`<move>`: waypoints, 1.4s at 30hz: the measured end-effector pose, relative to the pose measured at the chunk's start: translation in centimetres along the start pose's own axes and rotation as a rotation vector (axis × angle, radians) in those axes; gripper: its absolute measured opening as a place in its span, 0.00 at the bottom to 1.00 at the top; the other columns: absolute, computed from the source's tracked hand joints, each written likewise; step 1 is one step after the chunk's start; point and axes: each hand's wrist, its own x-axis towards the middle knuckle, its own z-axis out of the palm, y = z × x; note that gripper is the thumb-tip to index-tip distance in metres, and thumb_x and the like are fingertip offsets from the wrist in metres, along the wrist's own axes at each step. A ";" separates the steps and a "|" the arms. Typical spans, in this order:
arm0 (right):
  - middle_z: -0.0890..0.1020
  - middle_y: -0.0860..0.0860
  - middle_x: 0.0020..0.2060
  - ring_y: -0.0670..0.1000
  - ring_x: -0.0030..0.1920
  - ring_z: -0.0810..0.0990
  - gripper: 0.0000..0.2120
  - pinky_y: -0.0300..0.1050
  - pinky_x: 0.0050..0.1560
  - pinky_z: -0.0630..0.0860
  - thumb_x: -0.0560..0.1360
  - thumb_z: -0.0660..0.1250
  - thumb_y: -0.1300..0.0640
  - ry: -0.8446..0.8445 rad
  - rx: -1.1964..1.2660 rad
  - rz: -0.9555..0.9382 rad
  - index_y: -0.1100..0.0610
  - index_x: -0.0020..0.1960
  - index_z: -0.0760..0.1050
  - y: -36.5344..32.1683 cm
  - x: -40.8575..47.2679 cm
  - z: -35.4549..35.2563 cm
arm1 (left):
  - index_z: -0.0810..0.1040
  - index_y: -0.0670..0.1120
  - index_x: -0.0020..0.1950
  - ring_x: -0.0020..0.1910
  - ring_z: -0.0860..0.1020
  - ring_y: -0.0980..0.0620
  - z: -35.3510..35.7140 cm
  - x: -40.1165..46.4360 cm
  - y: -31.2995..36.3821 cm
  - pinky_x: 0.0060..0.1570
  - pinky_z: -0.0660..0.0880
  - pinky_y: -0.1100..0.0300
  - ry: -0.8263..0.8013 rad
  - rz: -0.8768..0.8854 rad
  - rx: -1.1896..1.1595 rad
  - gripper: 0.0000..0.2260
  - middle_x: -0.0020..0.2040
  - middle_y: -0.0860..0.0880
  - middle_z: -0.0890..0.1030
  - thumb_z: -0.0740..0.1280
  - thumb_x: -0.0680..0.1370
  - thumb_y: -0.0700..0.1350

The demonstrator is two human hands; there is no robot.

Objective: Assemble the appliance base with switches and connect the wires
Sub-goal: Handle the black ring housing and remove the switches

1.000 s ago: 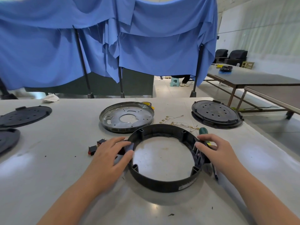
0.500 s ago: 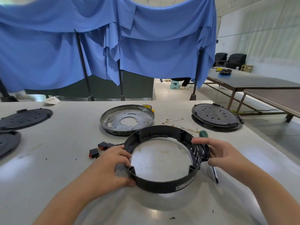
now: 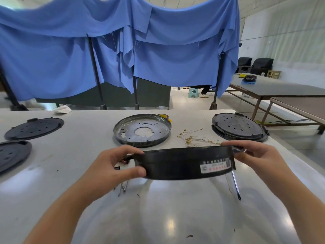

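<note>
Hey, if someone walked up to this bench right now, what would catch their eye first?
First, the black plastic ring held up on edge in the middle, a white label facing the camera, gripped by the left hand and the right hand. Behind it on the white table lies a shiny metal pan, with a black vented disc to its right. Blue cloth drapes across the whole background.

You are working in bright, even daylight that comes mostly from the pale wall on your right. The glossy tabletop (image 3: 175, 217) throws back broad white glare patches near you (one small hot spot sits close to the bottom edge). Soft shadows pool under your forearms. The wide lens bows the blue curtain (image 3: 158, 50) and the tabletop edges. Fine detail looks slightly soft throughout.
</note>
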 end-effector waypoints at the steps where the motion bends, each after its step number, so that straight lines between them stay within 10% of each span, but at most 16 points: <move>1: 0.86 0.47 0.45 0.55 0.52 0.81 0.11 0.51 0.52 0.78 0.66 0.71 0.54 0.041 0.005 -0.011 0.43 0.46 0.84 0.0 0.1 0.1 | 0.82 0.57 0.54 0.56 0.80 0.47 0.2 0.1 0.1 0.61 0.74 0.42 0.030 0.006 -0.041 0.23 0.53 0.53 0.84 0.76 0.60 0.60; 6: 0.86 0.48 0.39 0.46 0.42 0.84 0.07 0.31 0.40 0.78 0.66 0.70 0.59 0.188 0.209 -0.036 0.51 0.43 0.84 -0.2 0.3 1.5 | 0.68 0.72 0.66 0.68 0.69 0.57 1.5 0.5 -1.1 0.65 0.66 0.57 0.137 -0.015 -0.040 0.36 0.68 0.70 0.68 0.72 0.58 0.72; 12: 0.86 0.49 0.36 0.46 0.36 0.84 0.05 0.36 0.39 0.81 0.66 0.69 0.52 0.361 0.304 0.010 0.47 0.38 0.85 -0.1 0.6 2.6 | 0.52 0.73 0.72 0.74 0.60 0.58 2.4 0.7 -3.4 0.70 0.65 0.52 0.193 0.134 0.371 0.39 0.75 0.68 0.55 0.72 0.68 0.62; 17: 0.86 0.54 0.36 0.51 0.38 0.86 0.09 0.38 0.33 0.80 0.67 0.68 0.49 0.397 0.355 0.093 0.52 0.42 0.82 0.3 0.4 2.7 | 0.49 0.79 0.68 0.70 0.61 0.67 3.1 0.9 -4.8 0.58 0.62 0.78 0.130 0.069 0.327 0.38 0.65 0.80 0.58 0.72 0.73 0.55; 26: 0.84 0.53 0.31 0.49 0.32 0.83 0.10 0.44 0.39 0.82 0.77 0.65 0.57 0.405 0.469 0.274 0.58 0.40 0.81 0.1 0.4 2.5 | 0.48 0.77 0.70 0.69 0.67 0.60 3.7 0.6 -4.3 0.68 0.68 0.50 0.047 0.031 0.233 0.41 0.72 0.71 0.61 0.73 0.69 0.61; 33: 0.83 0.54 0.31 0.52 0.31 0.82 0.10 0.48 0.37 0.80 0.77 0.65 0.57 0.375 0.524 0.374 0.63 0.45 0.80 1.5 0.7 2.2 | 0.57 0.79 0.66 0.63 0.66 0.72 3.3 0.3 -3.9 0.53 0.68 0.71 0.055 0.050 0.244 0.34 0.61 0.83 0.63 0.69 0.64 0.69; 42: 0.82 0.58 0.30 0.52 0.27 0.80 0.11 0.41 0.27 0.77 0.79 0.62 0.60 0.392 0.588 0.462 0.67 0.46 0.78 3.9 1.3 2.2 | 0.57 0.80 0.65 0.61 0.60 0.82 3.4 0.0 -3.5 0.57 0.66 0.68 0.033 0.053 0.308 0.42 0.59 0.85 0.62 0.73 0.55 0.73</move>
